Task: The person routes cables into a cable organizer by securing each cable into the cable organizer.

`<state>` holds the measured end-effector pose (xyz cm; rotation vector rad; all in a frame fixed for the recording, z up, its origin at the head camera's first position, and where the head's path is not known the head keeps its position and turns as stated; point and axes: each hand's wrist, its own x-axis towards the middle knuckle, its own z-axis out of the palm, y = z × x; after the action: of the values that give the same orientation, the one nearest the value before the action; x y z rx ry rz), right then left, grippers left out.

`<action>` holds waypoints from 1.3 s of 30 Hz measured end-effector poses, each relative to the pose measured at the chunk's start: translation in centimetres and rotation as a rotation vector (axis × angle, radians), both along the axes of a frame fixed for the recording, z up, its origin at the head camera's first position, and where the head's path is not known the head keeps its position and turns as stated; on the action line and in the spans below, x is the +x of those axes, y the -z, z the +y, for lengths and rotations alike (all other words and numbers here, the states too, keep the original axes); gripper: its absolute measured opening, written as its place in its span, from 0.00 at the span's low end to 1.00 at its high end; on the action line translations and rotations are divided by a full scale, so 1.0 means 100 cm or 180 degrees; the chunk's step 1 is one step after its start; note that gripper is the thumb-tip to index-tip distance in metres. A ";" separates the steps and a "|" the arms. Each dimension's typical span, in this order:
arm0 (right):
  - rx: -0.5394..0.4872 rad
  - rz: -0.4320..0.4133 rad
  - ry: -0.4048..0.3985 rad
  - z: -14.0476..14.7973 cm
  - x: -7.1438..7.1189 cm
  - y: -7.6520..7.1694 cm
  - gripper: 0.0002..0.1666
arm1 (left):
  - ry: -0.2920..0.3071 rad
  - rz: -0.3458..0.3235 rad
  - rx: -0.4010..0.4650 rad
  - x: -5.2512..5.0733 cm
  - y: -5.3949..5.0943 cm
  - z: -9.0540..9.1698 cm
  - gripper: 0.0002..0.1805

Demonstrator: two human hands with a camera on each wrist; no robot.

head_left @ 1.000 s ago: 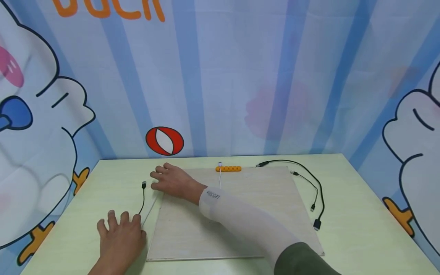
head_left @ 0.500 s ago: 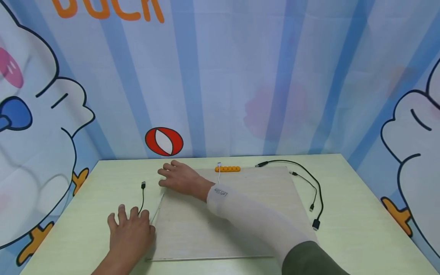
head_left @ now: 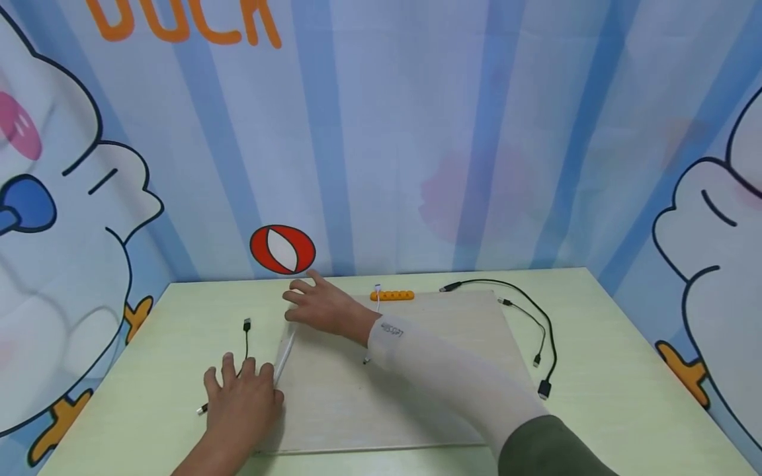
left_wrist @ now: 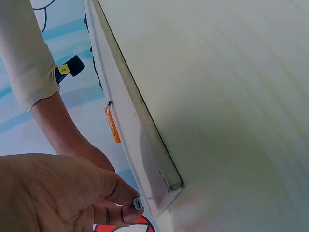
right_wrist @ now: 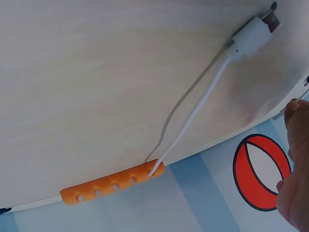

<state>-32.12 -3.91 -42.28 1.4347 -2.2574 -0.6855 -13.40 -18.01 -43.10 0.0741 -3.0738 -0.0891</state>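
Note:
My left hand (head_left: 244, 406) pinches the small pale connector (left_wrist: 138, 203) of a white cable, at the left edge of the board. The white cable (head_left: 284, 357) runs straight from there to my right hand (head_left: 324, 307), whose thumb and fingers pinch its far part near the board's back left corner. At the board's back edge sits an orange cable organizer (head_left: 393, 295) with a row of slots. Another white cable (right_wrist: 193, 113) passes through its end slot, and its USB plug (right_wrist: 251, 36) lies toward the board's middle. My right forearm partly covers the board.
The pale board (head_left: 381, 416) lies on the light table (head_left: 631, 396). A short black cable (head_left: 247, 337) lies left of it, partly behind my left hand. A long black cable (head_left: 550, 330) and a short dark cable (head_left: 543, 337) lie at the right. A printed curtain (head_left: 393, 132) stands behind.
Both hands have moved right with the white cable, bringing it over the board's left edge. The short black cable's lower end and the organizer cable's front end have come into view.

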 end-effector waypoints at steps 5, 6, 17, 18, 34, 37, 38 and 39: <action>-0.0008 -0.0036 0.0047 0.006 0.000 0.002 0.28 | 0.0002 -0.0073 -0.0033 -0.001 -0.001 0.006 0.16; -0.0014 -0.0042 0.0061 0.007 0.000 0.002 0.28 | -0.0006 -0.0093 -0.0041 -0.002 -0.002 0.007 0.16; 0.0007 -0.0128 0.0213 0.019 -0.001 0.004 0.29 | 0.0002 -0.0155 0.0007 -0.006 -0.004 0.020 0.17; 0.0011 -0.0135 0.0225 0.021 -0.001 0.004 0.28 | 0.0014 -0.0140 0.0007 -0.006 -0.004 0.021 0.16; 0.0015 -0.0130 0.0266 0.045 -0.010 0.006 0.28 | 0.0241 0.0087 -0.0008 -0.010 -0.002 0.040 0.15; 0.0008 -0.0107 0.0257 0.048 -0.011 0.005 0.28 | 0.0253 0.0055 -0.0003 -0.011 -0.002 0.045 0.16; -0.0003 -0.0098 0.0248 0.049 -0.012 0.005 0.27 | 0.0255 0.0051 -0.0013 -0.011 -0.002 0.046 0.16; -0.0015 -0.0091 0.0242 0.050 -0.012 0.005 0.27 | 0.0256 0.0053 -0.0021 -0.012 -0.002 0.047 0.16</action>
<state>-33.34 1.06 -42.79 1.3711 -2.3443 -0.6866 -14.58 -13.29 -42.88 -0.0504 -3.0600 -0.0830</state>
